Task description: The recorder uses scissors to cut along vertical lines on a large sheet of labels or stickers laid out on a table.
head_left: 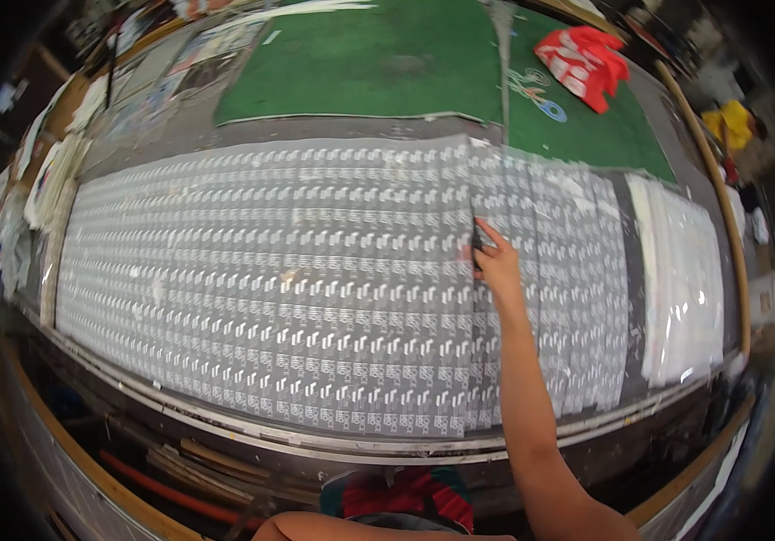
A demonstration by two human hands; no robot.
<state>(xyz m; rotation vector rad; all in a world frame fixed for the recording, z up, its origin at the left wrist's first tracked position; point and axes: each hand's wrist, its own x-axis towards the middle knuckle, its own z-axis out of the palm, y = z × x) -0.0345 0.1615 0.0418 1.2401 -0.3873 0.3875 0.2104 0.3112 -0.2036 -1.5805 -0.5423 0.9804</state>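
Note:
A wide translucent plastic sheet [252, 223] with a repeating white print lies across the work table. Its right edge overlaps a row of similar printed sheets [570, 270], fanned out in narrow steps. My right hand [495, 257] is at that edge, fingers pointing left, bent around a small black object [477, 239] that is blurred and partly hidden by the fingers. A faint reddish patch shows on the sheet beside the fingertips. My left forearm [387, 529] crosses the bottom of the view; the left hand itself is out of view.
A stack of clear plastic sheets [681, 284] lies at the table's right end, beside a wooden pole [712, 176]. Behind are green mats [374, 61], a red plastic bag [583, 64] and scissors [549, 109]. A metal rail [333, 443] edges the table's front. A person in yellow [735, 125] is far right.

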